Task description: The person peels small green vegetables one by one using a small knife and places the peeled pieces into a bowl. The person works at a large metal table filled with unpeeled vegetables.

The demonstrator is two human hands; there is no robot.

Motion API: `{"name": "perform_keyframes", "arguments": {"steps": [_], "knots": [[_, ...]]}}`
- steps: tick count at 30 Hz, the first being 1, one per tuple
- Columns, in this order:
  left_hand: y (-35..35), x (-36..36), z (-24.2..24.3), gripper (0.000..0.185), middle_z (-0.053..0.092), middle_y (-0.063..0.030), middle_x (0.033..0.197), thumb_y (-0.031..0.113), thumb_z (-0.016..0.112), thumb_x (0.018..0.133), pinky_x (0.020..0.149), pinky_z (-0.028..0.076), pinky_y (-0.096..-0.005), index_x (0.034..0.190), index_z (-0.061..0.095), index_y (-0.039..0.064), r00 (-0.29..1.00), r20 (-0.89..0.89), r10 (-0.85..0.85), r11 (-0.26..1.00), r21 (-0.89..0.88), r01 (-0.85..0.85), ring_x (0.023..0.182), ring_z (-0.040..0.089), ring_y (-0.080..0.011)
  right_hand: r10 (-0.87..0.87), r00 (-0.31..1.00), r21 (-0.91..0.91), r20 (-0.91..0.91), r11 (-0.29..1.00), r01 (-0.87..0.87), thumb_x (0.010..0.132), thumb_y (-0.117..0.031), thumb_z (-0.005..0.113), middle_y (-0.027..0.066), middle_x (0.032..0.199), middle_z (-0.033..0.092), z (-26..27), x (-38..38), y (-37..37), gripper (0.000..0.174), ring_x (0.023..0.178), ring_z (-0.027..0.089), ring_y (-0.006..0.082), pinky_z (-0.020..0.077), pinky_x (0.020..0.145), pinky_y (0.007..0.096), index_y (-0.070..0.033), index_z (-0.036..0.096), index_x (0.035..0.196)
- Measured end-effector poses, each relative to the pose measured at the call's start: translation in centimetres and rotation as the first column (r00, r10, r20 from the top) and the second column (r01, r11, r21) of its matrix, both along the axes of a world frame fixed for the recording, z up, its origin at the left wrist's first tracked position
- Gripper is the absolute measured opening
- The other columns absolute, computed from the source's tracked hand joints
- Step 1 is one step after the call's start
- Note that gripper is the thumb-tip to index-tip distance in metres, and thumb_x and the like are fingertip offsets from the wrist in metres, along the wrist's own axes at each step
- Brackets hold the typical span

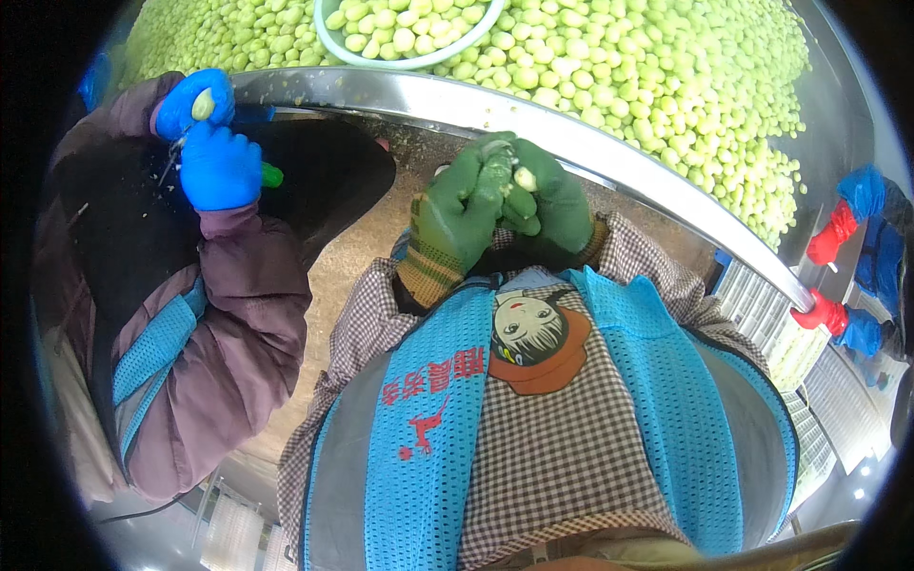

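In front of my chest, my two hands meet in green coated gloves with yellowish knitted cuffs. My left hand has its fingers curled about a small pale green fruit, which shows between thumb and fingers. My right hand is bent round the same fruit from the other side and touches it. Whatever lies inside the right palm is hidden. Wet pale scraps cling to the gloves at the fingertips. Just beyond both hands runs the metal rim of a large table, heaped with small round green fruits.
A pale green plastic basin of fruits stands on the heap. At left, a co-worker's blue-gloved hands hold a fruit and a green-handled tool. Red-and-blue-covered hands are at the right rim. Stacked crates stand behind.
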State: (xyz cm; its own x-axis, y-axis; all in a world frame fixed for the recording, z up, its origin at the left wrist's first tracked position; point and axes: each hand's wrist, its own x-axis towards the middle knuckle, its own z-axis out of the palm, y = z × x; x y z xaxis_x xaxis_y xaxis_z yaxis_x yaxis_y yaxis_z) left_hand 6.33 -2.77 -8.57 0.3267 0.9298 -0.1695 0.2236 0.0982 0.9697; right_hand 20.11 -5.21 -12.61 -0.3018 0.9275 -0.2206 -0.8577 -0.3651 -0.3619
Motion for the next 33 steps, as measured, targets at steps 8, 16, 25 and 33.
{"name": "perform_keyframes", "arguments": {"steps": [8, 16, 25, 33], "knots": [[-0.2, -0.6, 0.1, 0.032, 0.073, -0.0165, 0.096, 0.016, 0.056, 0.099, 0.072, 0.056, -0.0326, 0.126, 0.063, 0.001, 0.994, 0.074, -0.085, 0.996, 0.016, 0.084, 0.081, 0.071, -0.0202, 0.004, 0.99, 0.129, -0.143, 0.991, 0.015, 0.1, -0.029, 0.052, 0.0035, 0.066, 0.058, -0.4, 0.4, -0.1, 0.033, 0.057, 0.052, 0.011, 0.044, 0.054, 0.0244, -0.003, 0.062, 0.083], [-0.3, 0.1, -0.3, 0.033, 0.073, -0.0155, 0.099, 0.015, 0.057, 0.098, 0.072, 0.056, -0.0314, 0.126, 0.063, -0.001, 0.991, -0.001, -0.132, 0.988, 0.084, 0.132, 0.08, 0.071, -0.0203, 0.011, 1.0, 0.12, -0.02, 0.993, -0.008, 0.1, -0.035, 0.055, 0.0028, 0.066, 0.058, -1.5, 1.2, -1.1, 0.042, 0.054, 0.05, 0.0085, 0.04, 0.048, 0.0218, -0.005, 0.06, 0.071], [-0.5, -0.6, -0.8, 0.033, 0.073, -0.0101, 0.103, 0.013, 0.061, 0.096, 0.078, 0.055, -0.0279, 0.127, 0.064, 0.001, 0.972, -0.08, -0.223, 0.975, -0.03, 0.221, 0.089, 0.067, -0.0135, 0.053, 0.979, 0.146, -0.197, 0.989, -0.025, 0.097, -0.032, 0.061, 0.0086, 0.092, 0.066, -2.0, 1.4, -0.9, 0.043, 0.065, 0.059, 0.0103, 0.0483, 0.051, 0.021, 0.004, 0.057, 0.12], [-0.9, 0.6, 0.1, 0.034, 0.073, -0.0092, 0.102, 0.012, 0.06, 0.095, 0.08, 0.055, -0.0293, 0.127, 0.064, 0.001, 0.991, -0.038, -0.13, 0.991, -0.036, 0.129, 0.09, 0.068, -0.0145, 0.006, 0.962, 0.16, -0.272, 0.986, 0.039, 0.099, -0.025, 0.058, 0.0077, 0.091, 0.065, -3.3, 1.1, -1.8, 0.041, 0.063, 0.058, 0.0096, 0.0504, 0.057, 0.0229, 0.005, 0.054, 0.127]]}}
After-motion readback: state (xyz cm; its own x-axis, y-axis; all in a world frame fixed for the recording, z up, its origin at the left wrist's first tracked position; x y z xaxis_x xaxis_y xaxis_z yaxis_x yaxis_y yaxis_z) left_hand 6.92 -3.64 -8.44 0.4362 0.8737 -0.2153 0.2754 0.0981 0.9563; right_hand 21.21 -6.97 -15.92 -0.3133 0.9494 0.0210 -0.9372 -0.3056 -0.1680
